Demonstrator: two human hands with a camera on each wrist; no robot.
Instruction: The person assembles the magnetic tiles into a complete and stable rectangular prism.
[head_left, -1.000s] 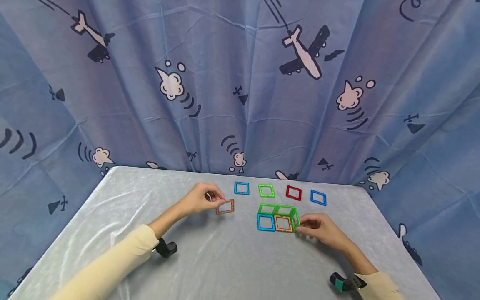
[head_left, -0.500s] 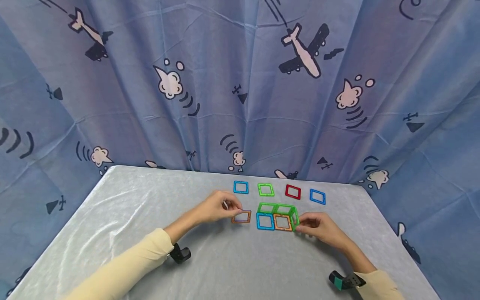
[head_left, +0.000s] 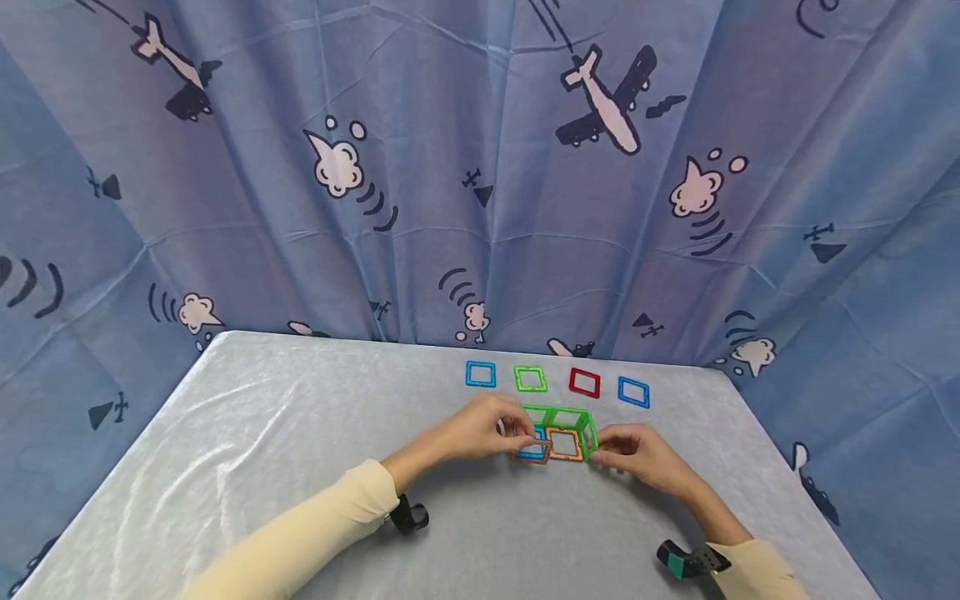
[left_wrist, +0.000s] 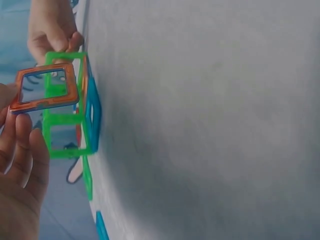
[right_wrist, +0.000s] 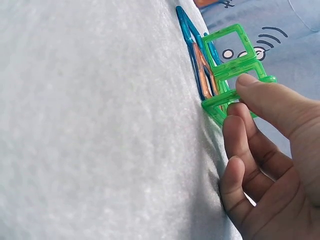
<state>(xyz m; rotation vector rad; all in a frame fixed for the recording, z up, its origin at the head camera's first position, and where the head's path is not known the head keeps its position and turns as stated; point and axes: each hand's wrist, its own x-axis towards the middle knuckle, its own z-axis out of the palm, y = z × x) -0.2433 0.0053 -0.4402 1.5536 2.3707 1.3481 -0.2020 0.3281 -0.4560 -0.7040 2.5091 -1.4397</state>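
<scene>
One orange frame tile (left_wrist: 73, 89), pinched by the left hand (head_left: 483, 429), lower centre of the head view, overlapping a green-topped tile structure (head_left: 551, 417) whose right end the right hand (head_left: 636, 451) grips; step in hand, presumably, joining, the next move calling for squarely matched edges.

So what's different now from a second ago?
The left grip moved right, carrying the orange square until it overlaps the green-topped build in the head view. Nothing was picked up or let go. The right grip stayed at the build's green end, and the loose squares stayed in their row.
</scene>
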